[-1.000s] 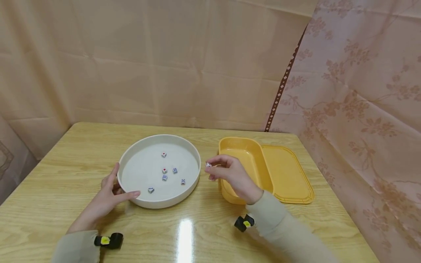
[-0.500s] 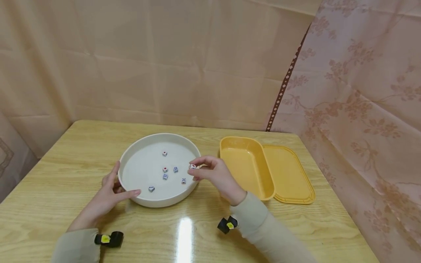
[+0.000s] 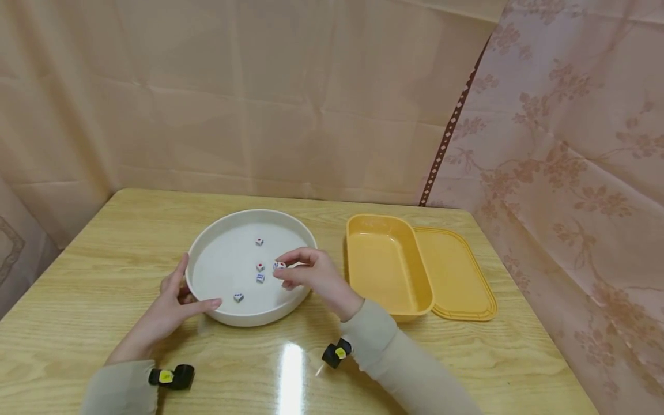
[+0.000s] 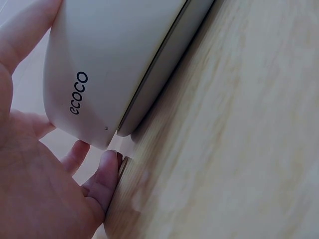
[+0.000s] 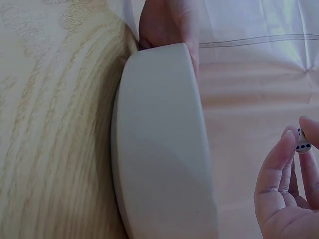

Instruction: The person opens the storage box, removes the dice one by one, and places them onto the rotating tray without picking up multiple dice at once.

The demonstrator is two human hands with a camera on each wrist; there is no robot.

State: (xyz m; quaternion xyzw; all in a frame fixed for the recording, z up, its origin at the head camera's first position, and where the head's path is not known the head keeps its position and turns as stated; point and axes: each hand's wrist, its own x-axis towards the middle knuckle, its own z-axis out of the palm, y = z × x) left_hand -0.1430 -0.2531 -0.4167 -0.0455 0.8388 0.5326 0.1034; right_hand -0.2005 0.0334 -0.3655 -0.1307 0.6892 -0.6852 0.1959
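A round white tray with a raised wall sits on the table, and several white dice lie inside. One die is at its near left; another die is toward the back. My left hand holds the tray's left side, thumb at the near rim and fingers along the outer wall, which bears the lettering "ecoco". Over the tray, my right hand pinches a die between thumb and fingertips. This hand covers the tray's right part and hides whatever lies beneath.
Right of the tray stands a yellow rectangular box without its cover on. A flat yellow lid lies against the box's right side. Curtains hang behind the wooden table.
My right hand has moved left, from beside the yellow box to over the tray, with the pinched die. My left hand stays on the tray's left side.
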